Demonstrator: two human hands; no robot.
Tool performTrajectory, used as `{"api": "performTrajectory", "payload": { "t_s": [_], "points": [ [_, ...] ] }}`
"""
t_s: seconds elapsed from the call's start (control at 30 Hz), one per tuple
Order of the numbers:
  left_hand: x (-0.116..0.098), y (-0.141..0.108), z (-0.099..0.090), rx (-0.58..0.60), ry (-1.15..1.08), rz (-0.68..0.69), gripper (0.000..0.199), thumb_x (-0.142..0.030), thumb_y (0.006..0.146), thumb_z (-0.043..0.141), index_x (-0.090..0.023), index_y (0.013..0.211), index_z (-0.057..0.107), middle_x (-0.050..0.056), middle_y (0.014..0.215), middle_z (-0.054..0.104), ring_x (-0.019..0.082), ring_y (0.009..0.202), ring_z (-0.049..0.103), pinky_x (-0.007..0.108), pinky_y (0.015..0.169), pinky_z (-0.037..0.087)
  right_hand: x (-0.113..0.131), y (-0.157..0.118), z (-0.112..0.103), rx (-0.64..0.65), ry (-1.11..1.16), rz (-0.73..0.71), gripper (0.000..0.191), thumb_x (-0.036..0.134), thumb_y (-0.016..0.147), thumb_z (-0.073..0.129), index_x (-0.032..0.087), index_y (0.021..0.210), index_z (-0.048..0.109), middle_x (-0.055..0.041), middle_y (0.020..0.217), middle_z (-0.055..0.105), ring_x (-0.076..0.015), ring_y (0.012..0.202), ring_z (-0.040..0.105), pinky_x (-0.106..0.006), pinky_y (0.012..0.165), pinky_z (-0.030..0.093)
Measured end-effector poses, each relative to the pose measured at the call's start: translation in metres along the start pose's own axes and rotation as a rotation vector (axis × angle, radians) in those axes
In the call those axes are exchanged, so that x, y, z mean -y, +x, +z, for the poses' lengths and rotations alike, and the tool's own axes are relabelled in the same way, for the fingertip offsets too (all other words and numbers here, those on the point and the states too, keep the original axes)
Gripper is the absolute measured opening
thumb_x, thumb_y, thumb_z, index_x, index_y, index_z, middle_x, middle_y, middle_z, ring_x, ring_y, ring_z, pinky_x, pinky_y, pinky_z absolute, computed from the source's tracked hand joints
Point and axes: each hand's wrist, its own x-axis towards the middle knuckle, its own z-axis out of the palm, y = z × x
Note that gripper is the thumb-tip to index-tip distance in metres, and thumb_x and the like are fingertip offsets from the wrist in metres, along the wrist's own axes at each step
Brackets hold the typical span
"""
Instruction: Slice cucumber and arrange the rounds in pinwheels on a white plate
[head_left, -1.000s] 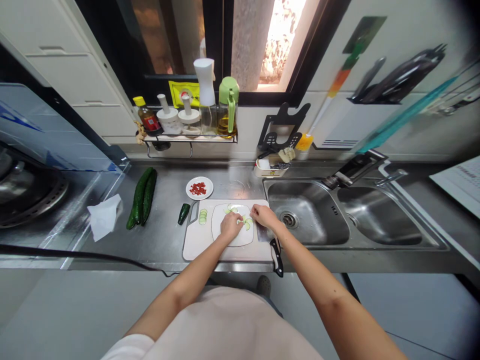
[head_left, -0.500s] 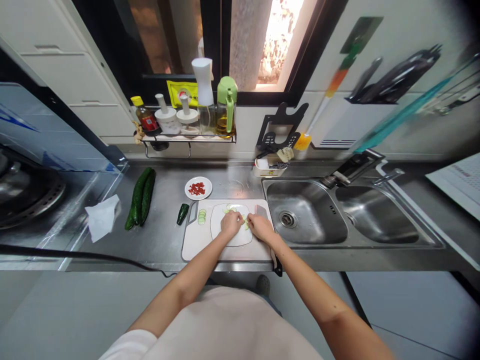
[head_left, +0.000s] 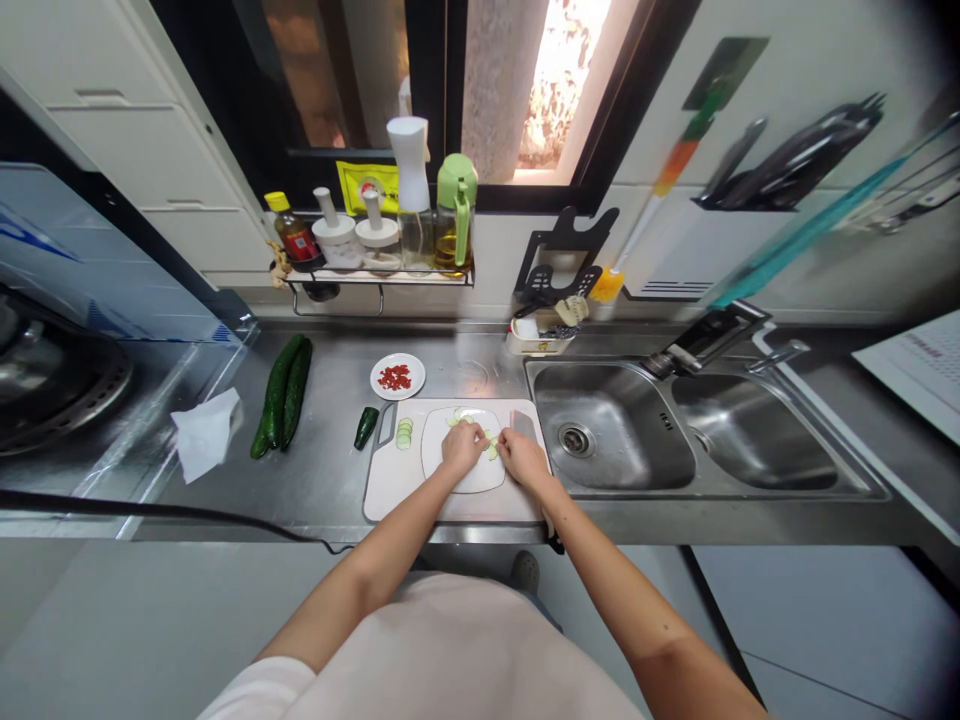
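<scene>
A white, dark-rimmed plate rests on the pale cutting board, with thin cucumber slices along its far and right sides. Over the plate, my left hand is closed in a pinch; pale green shows near its fingertips, seemingly cucumber slices. My right hand has its fingers pressed together at the plate's right rim, beside the slices; whatever is between them is hidden. A short row of cucumber slices lies on the board's left part. Under my right forearm, a knife's black handle juts past the counter edge.
Left of the board lie a cucumber end piece, two whole cucumbers and a white paper. Behind it is a small plate of chopped red pieces. A double sink is at the right; a condiment rack hangs behind.
My right hand has shifted slightly right, its fingertips drawing back from the slices at the plate's rim. My left hand keeps its pinch over the plate.
</scene>
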Motion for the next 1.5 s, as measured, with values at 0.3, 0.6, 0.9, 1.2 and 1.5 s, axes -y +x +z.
{"api": "performTrajectory", "payload": {
  "t_s": [0.3,0.6,0.9,1.2,1.5],
  "points": [
    [-0.001,0.002,0.000,0.021,0.026,-0.019,0.017,-0.037,0.079,0.063,-0.021,0.082,0.065,0.005,0.098,0.063,0.019,0.087,0.058,0.026,0.067,0.038,-0.003,0.005,-0.002,-0.035,0.022,0.170,0.018,0.033,0.091,0.045,0.021,0.098,0.056,-0.0065,0.090,0.065,-0.0179,0.081,0.058,-0.025,0.060,0.028],
    [-0.005,0.006,-0.004,0.073,0.085,-0.075,0.016,-0.038,0.077,0.064,-0.023,0.082,0.065,0.003,0.100,0.065,0.018,0.088,0.059,0.024,0.068,0.040,-0.007,0.007,-0.002,-0.028,0.112,0.205,0.015,0.033,0.087,0.050,0.021,0.093,0.059,-0.0039,0.086,0.066,-0.0161,0.079,0.058,-0.024,0.061,0.029],
    [-0.004,0.009,-0.002,0.078,0.093,-0.080,0.018,-0.040,0.076,0.066,-0.023,0.082,0.065,0.003,0.100,0.066,0.018,0.090,0.059,0.025,0.071,0.041,-0.007,0.006,0.007,-0.038,0.149,0.249,0.018,0.035,0.087,0.050,0.022,0.094,0.060,-0.0036,0.082,0.065,-0.0164,0.075,0.057,-0.023,0.059,0.029],
    [-0.003,0.012,-0.001,0.087,0.099,-0.084,0.016,-0.038,0.075,0.066,-0.023,0.081,0.065,0.003,0.099,0.066,0.019,0.091,0.060,0.026,0.071,0.041,-0.012,0.013,0.010,-0.097,0.240,0.275,0.017,0.030,0.085,0.049,0.021,0.090,0.062,-0.0040,0.081,0.066,-0.0155,0.072,0.056,-0.023,0.060,0.031],
    [-0.004,0.012,-0.002,0.085,0.103,-0.078,0.016,-0.039,0.075,0.066,-0.024,0.082,0.066,0.003,0.100,0.066,0.018,0.090,0.060,0.026,0.070,0.041,-0.017,0.013,0.008,-0.061,0.255,0.207,0.012,0.031,0.081,0.056,0.021,0.084,0.063,-0.0008,0.078,0.064,-0.0132,0.070,0.053,-0.022,0.060,0.030]
  ]
}}
